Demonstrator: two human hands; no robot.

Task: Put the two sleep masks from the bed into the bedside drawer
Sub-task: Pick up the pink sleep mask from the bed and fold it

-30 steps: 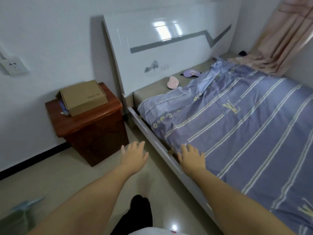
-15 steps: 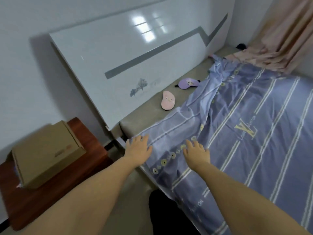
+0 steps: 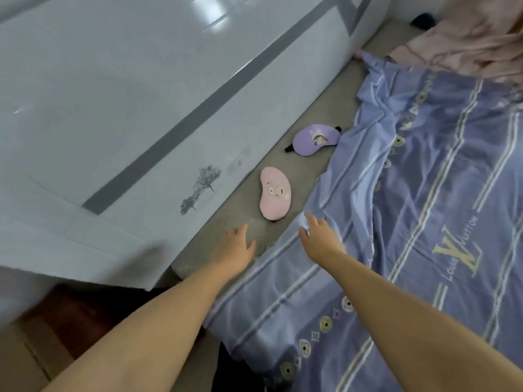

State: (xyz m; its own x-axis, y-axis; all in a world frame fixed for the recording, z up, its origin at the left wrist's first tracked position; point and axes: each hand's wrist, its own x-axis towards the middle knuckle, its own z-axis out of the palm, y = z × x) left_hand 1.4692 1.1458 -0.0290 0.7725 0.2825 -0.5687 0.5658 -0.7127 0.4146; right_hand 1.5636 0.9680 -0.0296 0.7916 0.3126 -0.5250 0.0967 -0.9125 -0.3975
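Along the head edge of the bed, on the bare beige mattress strip (image 3: 305,176), the soft pink bean-shaped sleep mask (image 3: 275,193) and purple fabric sleep mask (image 3: 315,139) lie untouched, now near the advancing, empty, loosely spread left hand (image 3: 236,246) and right hand (image 3: 318,236), so pickup seems imminent.

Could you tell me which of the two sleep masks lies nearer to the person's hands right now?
The pink sleep mask, just beyond both open hands; the purple sleep mask lies farther up beside the headboard.
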